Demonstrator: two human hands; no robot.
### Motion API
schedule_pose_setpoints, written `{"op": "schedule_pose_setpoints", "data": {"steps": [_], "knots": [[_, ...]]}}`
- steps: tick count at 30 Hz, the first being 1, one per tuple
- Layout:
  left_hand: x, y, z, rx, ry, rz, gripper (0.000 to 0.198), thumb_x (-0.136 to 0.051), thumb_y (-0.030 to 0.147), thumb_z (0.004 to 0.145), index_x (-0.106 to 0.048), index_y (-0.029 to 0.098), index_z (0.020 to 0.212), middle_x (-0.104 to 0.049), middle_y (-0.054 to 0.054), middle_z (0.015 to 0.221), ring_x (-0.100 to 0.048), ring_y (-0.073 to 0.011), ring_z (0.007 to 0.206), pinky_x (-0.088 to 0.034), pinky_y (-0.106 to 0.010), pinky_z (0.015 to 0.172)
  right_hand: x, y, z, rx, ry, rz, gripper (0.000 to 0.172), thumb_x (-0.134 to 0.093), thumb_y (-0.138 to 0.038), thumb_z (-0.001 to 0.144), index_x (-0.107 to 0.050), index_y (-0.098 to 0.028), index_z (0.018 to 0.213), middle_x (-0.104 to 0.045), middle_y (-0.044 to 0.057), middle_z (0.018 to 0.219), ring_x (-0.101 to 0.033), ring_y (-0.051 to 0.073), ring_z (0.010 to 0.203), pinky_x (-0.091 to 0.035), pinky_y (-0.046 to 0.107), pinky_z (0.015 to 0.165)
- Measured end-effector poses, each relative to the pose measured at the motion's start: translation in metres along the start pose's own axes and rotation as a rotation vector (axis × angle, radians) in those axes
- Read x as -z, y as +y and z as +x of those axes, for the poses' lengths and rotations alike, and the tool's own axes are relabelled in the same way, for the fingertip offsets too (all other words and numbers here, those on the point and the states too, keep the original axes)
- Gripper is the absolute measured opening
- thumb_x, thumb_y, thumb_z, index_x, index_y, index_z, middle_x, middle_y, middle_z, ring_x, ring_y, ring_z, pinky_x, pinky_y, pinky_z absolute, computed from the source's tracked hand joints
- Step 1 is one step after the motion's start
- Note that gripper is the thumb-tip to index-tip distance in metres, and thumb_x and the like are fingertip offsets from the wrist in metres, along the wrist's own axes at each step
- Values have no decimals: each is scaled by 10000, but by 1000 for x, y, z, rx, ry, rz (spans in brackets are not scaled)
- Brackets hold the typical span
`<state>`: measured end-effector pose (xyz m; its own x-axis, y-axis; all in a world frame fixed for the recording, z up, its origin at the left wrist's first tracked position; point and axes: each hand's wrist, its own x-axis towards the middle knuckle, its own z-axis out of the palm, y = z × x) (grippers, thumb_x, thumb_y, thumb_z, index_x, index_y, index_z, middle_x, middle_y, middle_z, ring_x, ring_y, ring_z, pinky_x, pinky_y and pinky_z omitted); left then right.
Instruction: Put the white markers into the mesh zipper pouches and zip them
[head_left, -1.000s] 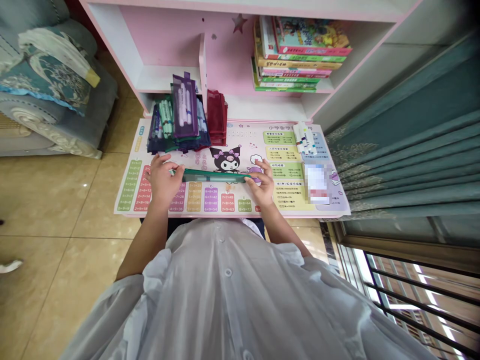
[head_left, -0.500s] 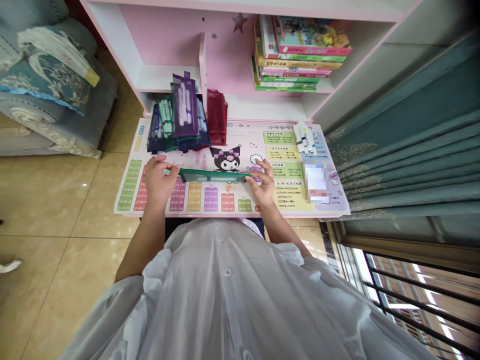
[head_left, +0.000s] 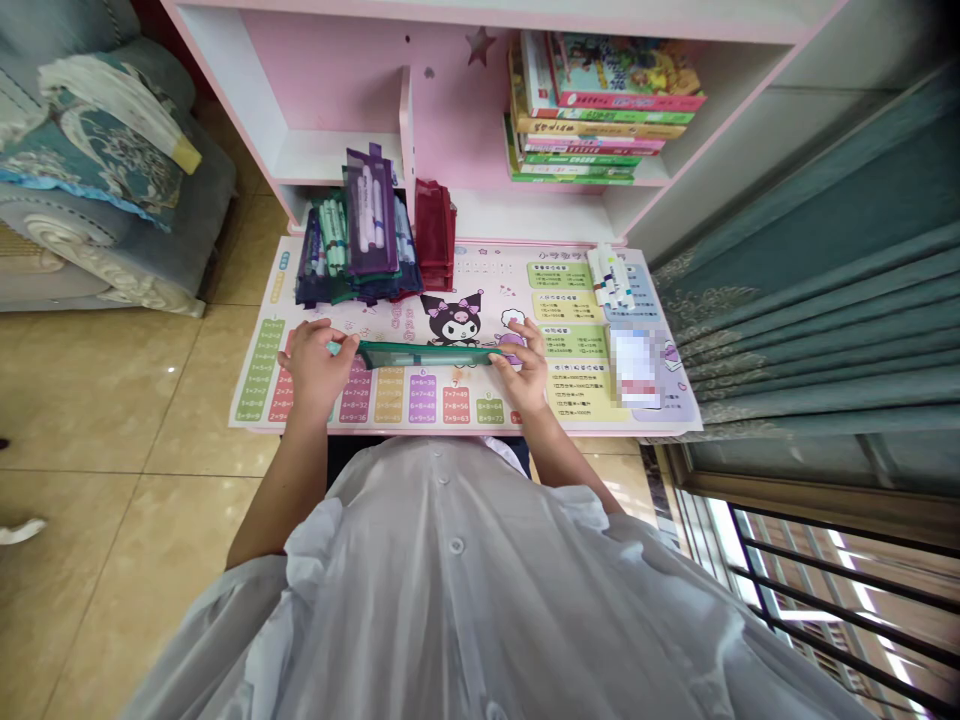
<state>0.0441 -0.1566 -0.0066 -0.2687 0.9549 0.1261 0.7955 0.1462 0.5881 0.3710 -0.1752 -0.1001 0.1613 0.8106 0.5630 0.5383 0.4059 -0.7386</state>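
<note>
A long green pencil pouch (head_left: pixel 424 353) lies across the printed desk mat (head_left: pixel 592 400) in front of me. My left hand (head_left: pixel 315 362) pinches the pouch's left end, where a pale green tab or pen tip shows between thumb and fingers. My right hand (head_left: pixel 521 365) holds the pouch's right end with curled fingers. Behind the hands stands a stack of purple, blue and green pouches filled with pens (head_left: pixel 356 240), and a dark red pouch (head_left: pixel 435 235) beside it.
Several white markers (head_left: pixel 609 277) lie at the mat's back right. Books (head_left: pixel 592 105) are stacked on the pink shelf (head_left: pixel 330 155). A sofa (head_left: pixel 90 190) stands at left, a teal curtain (head_left: pixel 825 300) at right. The tiled floor (head_left: pixel 112 480) lies below the desk's front edge.
My left hand has slid a little to the left along the pouch's left end. The right hand and the pouch stay almost where they were.
</note>
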Motion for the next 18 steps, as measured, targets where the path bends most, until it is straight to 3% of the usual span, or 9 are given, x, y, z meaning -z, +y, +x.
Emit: {"op": "schedule_pose_setpoints", "data": {"steps": [5,10,18], "knots": [[5,16,-7,-136,-45,99,170,-724,382,840,-735,271,968,-578,-94,1428,-361,-396,1469,-173,-773,1152,-1,-1,0,30,15,34,193,-709,-463,876,-735,-272,859,-650,77,1270,-476,320,1413,-347,622,1200],[-3,24,-10,-314,-200,234,259,-756,413,825,-764,318,1066,-547,-87,1484,-287,-419,1511,-88,-787,1179,0,-4,2,36,6,78,181,-722,-455,869,-736,-275,852,-660,73,1257,-474,318,1417,-352,622,1201],[-14,31,-17,-433,-290,256,139,-683,370,885,-791,307,946,-582,-78,1459,-301,-393,1514,-86,-809,1164,1,-21,13,37,-55,83,237,-691,-488,889,-716,-261,829,-665,67,1272,-473,316,1420,-353,622,1203]]}}
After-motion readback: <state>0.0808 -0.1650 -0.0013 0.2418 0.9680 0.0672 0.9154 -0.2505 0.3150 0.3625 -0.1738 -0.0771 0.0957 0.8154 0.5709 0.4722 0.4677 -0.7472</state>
